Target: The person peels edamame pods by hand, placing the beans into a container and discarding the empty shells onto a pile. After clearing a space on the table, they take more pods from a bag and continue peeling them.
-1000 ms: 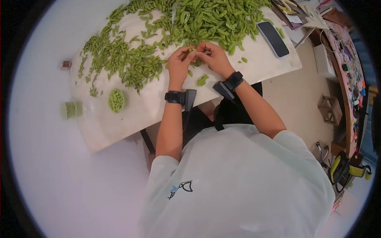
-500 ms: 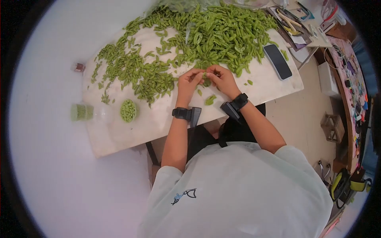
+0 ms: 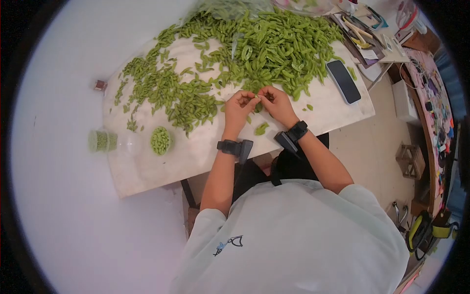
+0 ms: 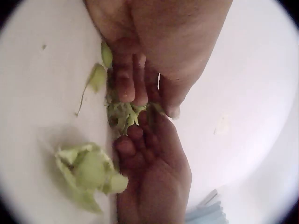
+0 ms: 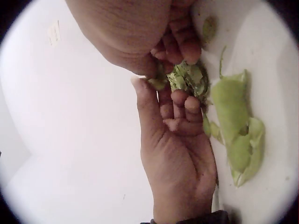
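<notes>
Left hand [image 3: 237,113] and right hand [image 3: 278,105] meet at the near edge of a large pile of green pods [image 3: 286,46]. Between their thumbs and curled fingers they pinch a small green pod [image 5: 159,83], partly hidden by the fingertips. In the left wrist view, the left hand [image 4: 154,42] comes from above and the right hand [image 4: 156,179] faces it from below. Pod pieces [image 5: 187,78] lie just beyond the fingers. On the table near the wrists rest some split pods [image 3: 261,129], with pale green flesh showing in the right wrist view.
Smaller pods [image 3: 181,95] spread left over the white table [image 3: 196,157]. A cup of green beans [image 3: 160,140] stands left of the left wrist, with a clear container [image 3: 100,141] farther left. A phone [image 3: 343,82] lies right; beyond it is a side table with tools.
The head view has shifted, so the table and hands appear lower and farther right. Both hands stay together at the pile edge, their fingers slightly rearranged around the pod.
</notes>
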Demonstrator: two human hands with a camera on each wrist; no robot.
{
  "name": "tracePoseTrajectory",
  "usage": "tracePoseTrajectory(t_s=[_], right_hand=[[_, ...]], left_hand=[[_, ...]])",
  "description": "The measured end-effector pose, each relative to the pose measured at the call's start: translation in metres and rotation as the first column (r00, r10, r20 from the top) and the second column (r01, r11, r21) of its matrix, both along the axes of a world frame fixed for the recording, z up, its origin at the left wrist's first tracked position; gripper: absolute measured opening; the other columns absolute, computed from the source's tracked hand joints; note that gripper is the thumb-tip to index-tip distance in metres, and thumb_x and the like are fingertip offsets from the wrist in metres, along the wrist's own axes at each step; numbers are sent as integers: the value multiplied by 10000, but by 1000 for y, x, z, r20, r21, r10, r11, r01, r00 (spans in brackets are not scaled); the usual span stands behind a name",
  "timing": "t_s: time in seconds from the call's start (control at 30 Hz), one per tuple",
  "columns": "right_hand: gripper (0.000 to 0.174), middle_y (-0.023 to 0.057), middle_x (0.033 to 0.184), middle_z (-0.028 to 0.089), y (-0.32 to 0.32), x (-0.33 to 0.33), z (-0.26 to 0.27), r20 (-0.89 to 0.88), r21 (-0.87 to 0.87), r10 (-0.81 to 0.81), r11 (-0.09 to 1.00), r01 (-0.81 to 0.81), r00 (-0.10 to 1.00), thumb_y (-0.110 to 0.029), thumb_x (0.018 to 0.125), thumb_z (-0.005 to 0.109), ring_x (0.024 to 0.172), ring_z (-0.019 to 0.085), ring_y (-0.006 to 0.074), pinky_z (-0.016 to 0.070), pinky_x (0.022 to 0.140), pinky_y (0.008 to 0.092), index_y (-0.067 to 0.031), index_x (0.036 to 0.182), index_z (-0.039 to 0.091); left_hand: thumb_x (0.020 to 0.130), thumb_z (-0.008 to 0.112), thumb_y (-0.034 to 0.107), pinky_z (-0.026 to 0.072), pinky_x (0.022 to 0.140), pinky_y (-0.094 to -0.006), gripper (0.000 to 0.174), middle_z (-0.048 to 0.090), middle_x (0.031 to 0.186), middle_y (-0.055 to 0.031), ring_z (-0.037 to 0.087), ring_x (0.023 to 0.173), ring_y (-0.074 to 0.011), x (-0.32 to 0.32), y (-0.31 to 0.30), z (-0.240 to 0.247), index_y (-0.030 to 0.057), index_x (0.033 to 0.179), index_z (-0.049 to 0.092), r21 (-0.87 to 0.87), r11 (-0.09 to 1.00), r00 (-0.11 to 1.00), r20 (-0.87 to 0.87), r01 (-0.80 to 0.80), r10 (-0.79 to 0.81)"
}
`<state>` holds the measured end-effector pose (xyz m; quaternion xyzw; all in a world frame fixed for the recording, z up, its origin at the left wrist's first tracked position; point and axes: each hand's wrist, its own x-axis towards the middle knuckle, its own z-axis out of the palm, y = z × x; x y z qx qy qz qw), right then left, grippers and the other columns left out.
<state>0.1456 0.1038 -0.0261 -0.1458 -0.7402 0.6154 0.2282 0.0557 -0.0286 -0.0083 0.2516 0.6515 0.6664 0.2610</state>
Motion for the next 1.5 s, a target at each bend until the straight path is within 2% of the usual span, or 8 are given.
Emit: tracePoseTrajectory(t_s=[0.43,0.73,0.8,0.93,1.03,1.17,1.37,1.5], right_hand=[[150,40,781,628,1,1,0,-13,-22,58,998,-58,998,-128,877,629,671,542,82,463,630,252,11,931,614],[133,-13,706,573,-1,4,9,29,-120,44,992,-40,999,-143,884,637,623,484,57,409,575,222,-14,894,605],[130,-21,694,560,0,3,13,23,-161,40,986,-36,999,-143,891,630,614,472,52,400,568,217,-16,899,600],[145,-29,679,540,0,2,13,33,-174,58,983,-52,998,-155,900,627,608,462,45,387,557,215,-17,919,589],[146,-31,683,535,0,3,18,44,-197,89,977,-79,995,-161,909,621,609,458,44,378,549,216,-20,922,585],[140,-22,708,546,-2,5,14,-18,-211,116,970,-117,993,-160,918,613,623,471,49,385,558,219,-22,925,588],[159,2,778,590,-4,7,13,-30,-151,177,972,-180,984,-171,911,629,688,523,66,436,632,230,-25,972,608],[156,8,826,624,-1,4,9,-99,-39,179,982,-183,979,-162,893,649,724,552,76,458,672,239,-24,956,613]], left_hand=[[885,628,50,439,612,-209,147,541,844,12,476,663,-43,0,-2,-4,50,849,485,68,996,994,-98,49,-42],[834,679,6,461,594,-219,172,564,885,-19,547,683,-82,-8,-61,16,33,959,564,190,916,926,-64,-354,371],[822,696,21,446,604,-224,187,563,830,-3,522,675,-86,-10,-104,46,44,972,587,-67,842,749,-499,-535,436],[823,700,97,432,616,-246,146,563,781,-5,495,665,-95,-35,-186,70,45,920,603,-142,675,617,-571,-724,542],[814,700,120,444,644,-269,137,574,836,-27,515,686,-117,-47,-213,79,56,893,609,-372,574,665,-584,-729,466],[806,696,121,468,680,-315,146,632,882,-54,574,726,-177,-54,-204,68,64,929,642,-143,590,363,-891,-794,272],[933,592,238,443,625,-240,235,653,906,-32,572,716,-103,-7,-82,44,35,1046,623,-234,931,941,-262,-279,216],[942,588,250,423,599,-223,240,634,833,-17,551,675,-75,6,-26,36,43,1057,625,-152,988,998,-59,-29,20]])
